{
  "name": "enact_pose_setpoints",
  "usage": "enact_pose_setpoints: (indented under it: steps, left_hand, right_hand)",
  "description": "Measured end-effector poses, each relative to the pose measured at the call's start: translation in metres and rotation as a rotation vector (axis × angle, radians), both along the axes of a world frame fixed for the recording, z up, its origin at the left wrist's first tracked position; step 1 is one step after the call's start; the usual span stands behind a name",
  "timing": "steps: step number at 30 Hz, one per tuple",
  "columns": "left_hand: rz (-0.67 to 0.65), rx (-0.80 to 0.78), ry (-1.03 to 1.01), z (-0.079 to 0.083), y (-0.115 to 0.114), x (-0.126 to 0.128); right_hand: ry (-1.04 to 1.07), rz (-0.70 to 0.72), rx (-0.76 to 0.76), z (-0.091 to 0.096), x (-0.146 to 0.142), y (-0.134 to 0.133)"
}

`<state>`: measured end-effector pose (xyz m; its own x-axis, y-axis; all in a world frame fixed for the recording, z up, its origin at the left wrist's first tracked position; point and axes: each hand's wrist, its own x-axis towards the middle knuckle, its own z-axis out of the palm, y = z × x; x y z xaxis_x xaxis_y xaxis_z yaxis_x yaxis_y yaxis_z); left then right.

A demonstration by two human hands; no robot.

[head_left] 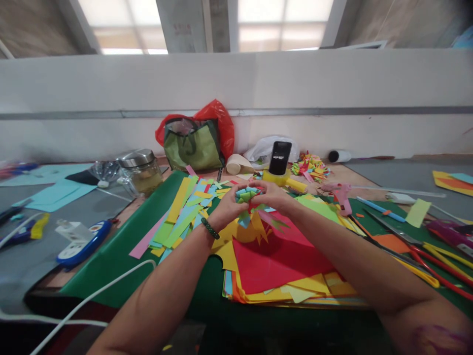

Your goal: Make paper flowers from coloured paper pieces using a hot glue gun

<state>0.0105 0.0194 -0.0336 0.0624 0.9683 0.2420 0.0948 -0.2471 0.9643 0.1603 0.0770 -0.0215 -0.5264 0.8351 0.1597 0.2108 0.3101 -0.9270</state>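
Between my two hands is a small folded-paper piece (244, 195) in green, blue and red, with loose strip ends hanging below it. My left hand (229, 201) closes on its left side, and a dark beaded bracelet circles that wrist. From the right, my right hand (272, 196) curls its fingers over the top of the piece. Just below lies a stack of coloured paper with a red sheet (273, 256) uppermost and cut yellow paper (236, 236) at its left. To the left spread many paper strips (185, 212) in yellow, green, blue and pink.
Scissors (410, 236) and a pink glue gun (343, 197) lie at right. A phone (280, 158) stands upright at the back, near a pile of folded paper (311, 167). A glass jar (140, 170), a green bag (192, 145) and a blue power strip (84, 241) are leftward.
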Motion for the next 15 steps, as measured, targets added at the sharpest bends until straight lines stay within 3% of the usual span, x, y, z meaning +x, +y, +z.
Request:
enact_pose_setpoints:
  steps: [4,15]
  left_hand:
    - [-0.002,-0.002,0.014,-0.0020,0.0009,-0.0006]
    - [-0.013,-0.002,0.023,-0.0019,0.0014,-0.0027]
  right_hand:
    - [0.043,-0.011,-0.107,0.0014,-0.0001,-0.0013]
    - [0.035,-0.011,-0.043,-0.0001,0.0007,-0.0013]
